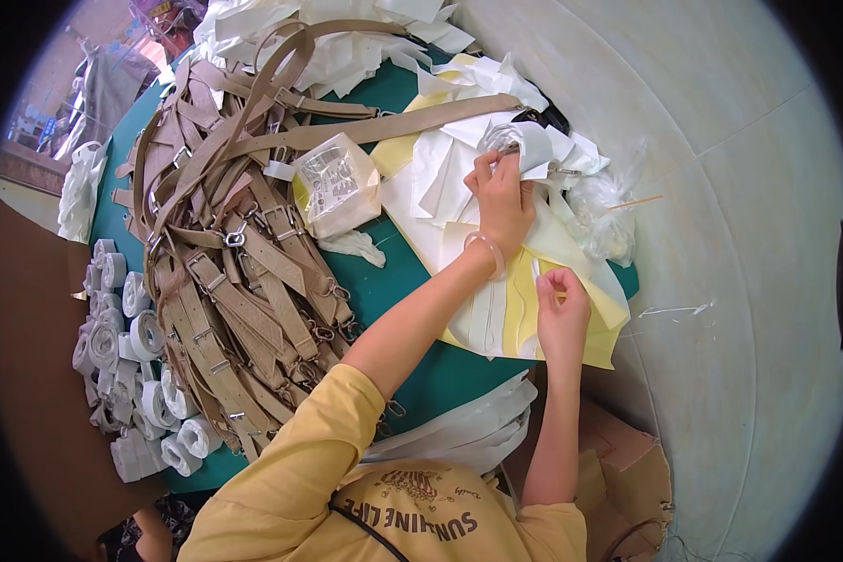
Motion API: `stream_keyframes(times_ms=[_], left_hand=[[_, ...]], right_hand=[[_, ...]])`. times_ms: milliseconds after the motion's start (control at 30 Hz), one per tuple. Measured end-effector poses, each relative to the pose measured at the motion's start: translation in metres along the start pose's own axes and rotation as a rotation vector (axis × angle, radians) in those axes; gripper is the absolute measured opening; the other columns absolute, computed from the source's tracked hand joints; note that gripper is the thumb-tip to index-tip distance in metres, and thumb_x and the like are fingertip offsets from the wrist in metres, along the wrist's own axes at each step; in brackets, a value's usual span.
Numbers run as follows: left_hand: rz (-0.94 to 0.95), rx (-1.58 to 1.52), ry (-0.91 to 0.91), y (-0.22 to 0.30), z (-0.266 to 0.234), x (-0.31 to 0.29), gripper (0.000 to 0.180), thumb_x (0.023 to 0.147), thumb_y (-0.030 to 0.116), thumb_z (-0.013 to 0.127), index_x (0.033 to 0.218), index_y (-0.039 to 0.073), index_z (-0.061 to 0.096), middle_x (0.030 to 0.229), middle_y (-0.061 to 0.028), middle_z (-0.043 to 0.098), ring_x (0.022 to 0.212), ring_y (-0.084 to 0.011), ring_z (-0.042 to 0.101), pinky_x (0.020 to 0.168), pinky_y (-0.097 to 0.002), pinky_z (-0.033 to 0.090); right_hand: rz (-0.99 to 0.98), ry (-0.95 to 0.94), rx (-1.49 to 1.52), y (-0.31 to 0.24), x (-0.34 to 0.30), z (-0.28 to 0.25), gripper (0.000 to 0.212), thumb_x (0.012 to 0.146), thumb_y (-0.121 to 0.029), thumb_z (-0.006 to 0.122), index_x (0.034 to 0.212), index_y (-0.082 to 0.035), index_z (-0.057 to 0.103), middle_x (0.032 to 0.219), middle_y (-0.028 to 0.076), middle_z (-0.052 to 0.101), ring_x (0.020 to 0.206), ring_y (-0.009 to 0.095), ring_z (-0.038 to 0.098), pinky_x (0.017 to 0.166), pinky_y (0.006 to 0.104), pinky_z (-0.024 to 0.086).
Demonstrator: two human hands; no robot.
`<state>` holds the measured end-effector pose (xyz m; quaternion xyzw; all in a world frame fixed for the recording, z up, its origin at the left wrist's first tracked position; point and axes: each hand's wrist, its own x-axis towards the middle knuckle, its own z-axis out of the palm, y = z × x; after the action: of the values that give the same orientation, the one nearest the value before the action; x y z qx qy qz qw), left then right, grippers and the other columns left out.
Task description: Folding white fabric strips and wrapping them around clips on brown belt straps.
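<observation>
My left hand reaches over a pile of white paper, its fingers closed on a white and grey rolled strip. Closer to me, my right hand is held with thumb and fingertips pinched together above a yellow sheet. Whatever sits between those fingertips is too small to make out. Beneath both hands lie yellow and white sheets, with narrow pale strips on them. Left of my left hand is a clear-wrapped, cream-coloured packet with dark printing.
Tan straps with metal buckles and clips cover the table's left half. Coiled white strips lie along its left edge. Crumpled clear plastic sits by the wall at right. A cardboard box stands below, near my right forearm.
</observation>
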<state>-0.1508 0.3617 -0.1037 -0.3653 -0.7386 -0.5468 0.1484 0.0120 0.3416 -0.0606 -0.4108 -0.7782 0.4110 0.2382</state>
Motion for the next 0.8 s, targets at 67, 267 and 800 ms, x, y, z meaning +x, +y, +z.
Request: stream_keyframes(times_ms=[67, 267, 800], left_hand=[[-0.001, 0.004, -0.003, 0.000, 0.000, 0.000, 0.034, 0.072, -0.003, 0.061, 0.105, 0.000, 0.053, 0.100, -0.0150, 0.061, 0.111, -0.0345, 0.044, 0.089, -0.0449, 0.027], [0.009, 0.014, -0.041, -0.002, -0.001, -0.001, 0.040, 0.073, -0.001, 0.063, 0.112, 0.000, 0.054, 0.104, -0.0138, 0.059, 0.113, -0.0331, 0.044, 0.091, -0.0444, 0.027], [-0.002, 0.000, -0.020, -0.002, 0.001, 0.000, 0.030, 0.073, -0.002, 0.061, 0.103, 0.001, 0.054, 0.096, -0.0120, 0.061, 0.109, -0.0335, 0.044, 0.089, -0.0452, 0.027]], right_hand=[[0.256, -0.111, 0.379, 0.003, -0.002, -0.005, 0.013, 0.096, -0.016, 0.056, 0.095, -0.003, 0.055, 0.076, 0.004, 0.057, 0.065, 0.011, 0.052, 0.061, 0.0244, 0.043], [0.615, -0.471, 0.789, -0.009, 0.000, -0.039, 0.025, 0.099, -0.026, 0.053, 0.109, -0.004, 0.053, 0.070, -0.002, 0.053, 0.058, 0.004, 0.045, 0.048, 0.0214, 0.036], [-0.012, 0.261, -0.271, -0.045, -0.021, 0.021, 0.014, 0.085, -0.003, 0.060, 0.098, 0.003, 0.055, 0.089, 0.017, 0.057, 0.089, 0.036, 0.057, 0.081, 0.0427, 0.046]])
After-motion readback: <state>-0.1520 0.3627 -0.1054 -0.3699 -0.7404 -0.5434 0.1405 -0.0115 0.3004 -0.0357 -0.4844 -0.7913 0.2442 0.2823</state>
